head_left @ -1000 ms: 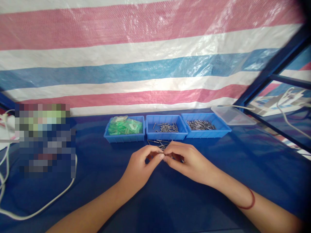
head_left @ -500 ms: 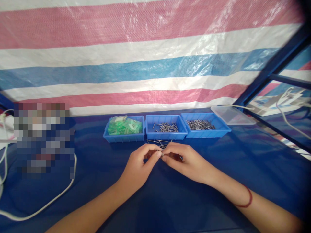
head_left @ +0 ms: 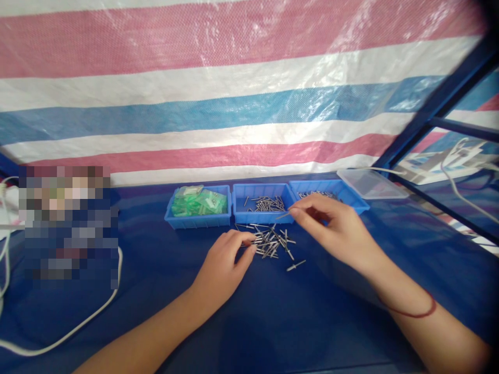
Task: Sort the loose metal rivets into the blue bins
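Note:
My right hand (head_left: 331, 228) pinches a thin blind rivet (head_left: 284, 214) between thumb and forefinger, near the front right corner of the middle blue bin (head_left: 267, 217). My left hand (head_left: 224, 259) lies at the left side of a loose pile of blind rivets (head_left: 271, 243) on the blue table. Its thumb and forefinger tips are drawn together at the pile; what is between them is too small to make out. A single rivet (head_left: 296, 265) lies apart, to the pile's right. More rivets fill part of the middle bin.
Left of it, a blue bin (head_left: 198, 223) holds green plastic packets (head_left: 202, 201). The right blue bin (head_left: 353, 203) holds metal pieces, partly hidden by my right hand. A clear lid (head_left: 372, 185) lies behind. White cable (head_left: 97, 301) runs at left; a blue frame (head_left: 424, 117) stands right.
My hands were together over the pile. The right hand has moved right and up with a rivet, uncovering the pile. The left hand has stayed nearly still.

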The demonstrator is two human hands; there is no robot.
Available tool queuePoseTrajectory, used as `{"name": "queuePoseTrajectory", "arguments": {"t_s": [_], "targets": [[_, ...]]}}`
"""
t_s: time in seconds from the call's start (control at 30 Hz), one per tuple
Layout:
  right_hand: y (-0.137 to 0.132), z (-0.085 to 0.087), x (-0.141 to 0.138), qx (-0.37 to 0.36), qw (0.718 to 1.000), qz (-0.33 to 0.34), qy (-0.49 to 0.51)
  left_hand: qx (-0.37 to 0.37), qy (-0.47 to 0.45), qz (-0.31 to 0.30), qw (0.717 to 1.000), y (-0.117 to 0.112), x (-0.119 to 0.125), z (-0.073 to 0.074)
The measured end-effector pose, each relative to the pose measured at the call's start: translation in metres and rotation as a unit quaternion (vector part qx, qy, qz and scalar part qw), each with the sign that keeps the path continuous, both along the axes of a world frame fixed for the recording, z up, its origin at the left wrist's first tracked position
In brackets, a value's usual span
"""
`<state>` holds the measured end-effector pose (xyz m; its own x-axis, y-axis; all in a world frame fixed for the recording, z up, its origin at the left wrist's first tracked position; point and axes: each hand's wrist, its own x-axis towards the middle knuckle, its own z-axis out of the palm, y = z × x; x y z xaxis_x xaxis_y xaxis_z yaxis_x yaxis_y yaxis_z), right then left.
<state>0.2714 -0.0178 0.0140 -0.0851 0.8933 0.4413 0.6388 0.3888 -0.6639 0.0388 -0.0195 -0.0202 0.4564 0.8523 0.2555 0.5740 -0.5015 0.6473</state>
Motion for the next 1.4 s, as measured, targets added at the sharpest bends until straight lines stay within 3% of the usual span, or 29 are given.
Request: {"name": "queuePoseTrajectory", "arguments": {"t_s": [0.17, 0.23, 0.33, 0.47, 0.63, 0.77, 0.9, 1.03, 1.17, 1.4], "targets": [[0.016, 0.005, 0.051, 0.033, 0.971, -0.229, -0.062, 0.062, 0.124, 0.007, 0.99, 0.008, -0.007, -0.003], [0.021, 0.005, 0.064, 0.009, 0.958, -0.265, -0.11, 0.064, 0.167, 0.007, 0.984, 0.01, -0.008, -0.003], [0.024, 0.003, 0.068, -0.008, 0.954, -0.266, -0.137, 0.071, 0.208, -0.002, 0.976, 0.011, -0.008, -0.003], [0.019, 0.001, 0.044, 0.01, 0.97, -0.197, -0.142, 0.1, 0.241, -0.01, 0.965, 0.012, -0.009, -0.004], [0.001, -0.005, -0.005, 0.008, 0.986, 0.049, -0.156, 0.153, 0.277, -0.018, 0.949, 0.012, -0.009, -0.005], [-0.01, -0.016, -0.033, -0.01, 0.973, 0.155, -0.174, 0.178, 0.252, -0.027, 0.951, 0.008, -0.007, -0.002], [-0.012, -0.024, -0.041, -0.033, 0.971, 0.179, -0.157, 0.136, 0.155, -0.048, 0.977, 0.004, -0.005, 0.004], [-0.01, -0.024, -0.041, -0.052, 0.978, 0.176, -0.099, 0.04, -0.016, -0.004, 0.999, 0.0, -0.002, 0.005], [-0.012, -0.023, -0.044, -0.053, 0.983, 0.168, -0.048, -0.066, -0.133, 0.033, 0.988, -0.001, 0.002, 0.001], [-0.014, -0.022, -0.049, -0.078, 0.984, 0.158, -0.014, -0.141, -0.184, 0.041, 0.972, -0.001, 0.002, 0.0]]}}
